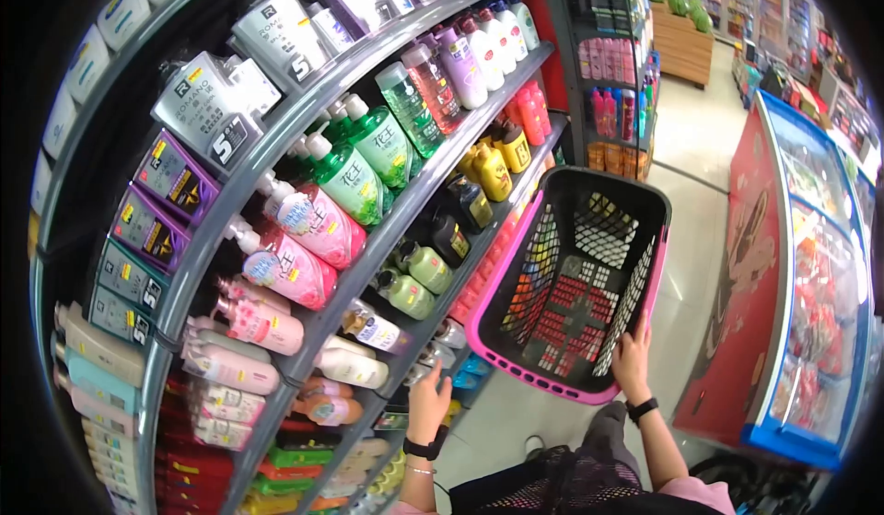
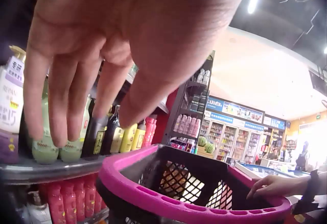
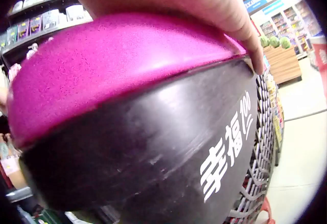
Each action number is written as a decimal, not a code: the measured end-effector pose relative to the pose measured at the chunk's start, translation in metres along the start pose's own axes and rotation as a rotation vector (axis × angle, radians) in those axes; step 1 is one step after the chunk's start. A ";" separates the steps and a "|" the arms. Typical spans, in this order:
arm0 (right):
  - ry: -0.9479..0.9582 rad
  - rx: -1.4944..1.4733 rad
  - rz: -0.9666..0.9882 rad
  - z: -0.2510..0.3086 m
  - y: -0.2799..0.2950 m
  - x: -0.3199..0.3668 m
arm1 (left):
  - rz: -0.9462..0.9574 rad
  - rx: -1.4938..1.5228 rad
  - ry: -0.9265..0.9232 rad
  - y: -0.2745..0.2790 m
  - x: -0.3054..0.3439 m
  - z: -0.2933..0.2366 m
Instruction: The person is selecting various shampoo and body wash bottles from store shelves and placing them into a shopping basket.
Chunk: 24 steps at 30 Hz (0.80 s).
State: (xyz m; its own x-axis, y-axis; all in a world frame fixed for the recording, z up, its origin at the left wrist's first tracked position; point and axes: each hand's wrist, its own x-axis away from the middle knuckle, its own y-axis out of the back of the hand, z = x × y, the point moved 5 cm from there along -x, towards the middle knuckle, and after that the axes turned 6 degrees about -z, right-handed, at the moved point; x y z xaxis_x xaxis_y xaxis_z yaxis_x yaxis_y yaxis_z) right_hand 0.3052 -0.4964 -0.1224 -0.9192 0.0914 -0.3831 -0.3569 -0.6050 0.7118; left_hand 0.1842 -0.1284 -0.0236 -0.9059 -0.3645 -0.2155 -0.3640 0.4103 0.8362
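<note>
Count: 1 basket; 2 hands, left hand plus right hand; 2 black wristbands; 2 pale green bottles.

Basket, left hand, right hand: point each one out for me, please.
basket (image 1: pixel 534 372), head view, on the near pink rim.
left hand (image 1: pixel 429 404), head view, on the back of the hand.
right hand (image 1: pixel 632 358), head view, on the back of the hand at the basket's rim.

The basket hangs right of the shelves, left of the freezer.
</note>
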 end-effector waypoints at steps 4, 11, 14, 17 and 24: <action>-0.030 -0.182 0.047 -0.015 0.025 -0.027 | 0.023 0.018 0.031 -0.042 0.001 -0.036; 0.104 -0.402 0.103 -0.106 0.064 -0.161 | 0.149 -0.099 0.365 -0.130 0.025 -0.078; 0.067 -0.396 0.112 -0.129 0.088 -0.210 | 0.064 -0.093 0.429 -0.151 0.037 -0.101; 0.066 -0.410 0.149 -0.140 0.096 -0.239 | -0.035 -0.118 0.401 -0.174 0.053 -0.091; 0.132 -0.513 0.336 -0.121 0.091 -0.280 | 0.090 -0.113 0.529 -0.170 0.041 -0.086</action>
State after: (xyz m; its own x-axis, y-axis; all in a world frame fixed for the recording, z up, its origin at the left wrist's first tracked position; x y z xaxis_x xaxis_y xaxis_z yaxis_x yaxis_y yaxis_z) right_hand 0.5505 -0.6730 -0.0211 -0.9272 -0.2485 -0.2801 0.1036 -0.8891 0.4457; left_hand 0.2269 -0.2846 -0.1314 -0.6897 -0.7144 0.1182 -0.2376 0.3775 0.8950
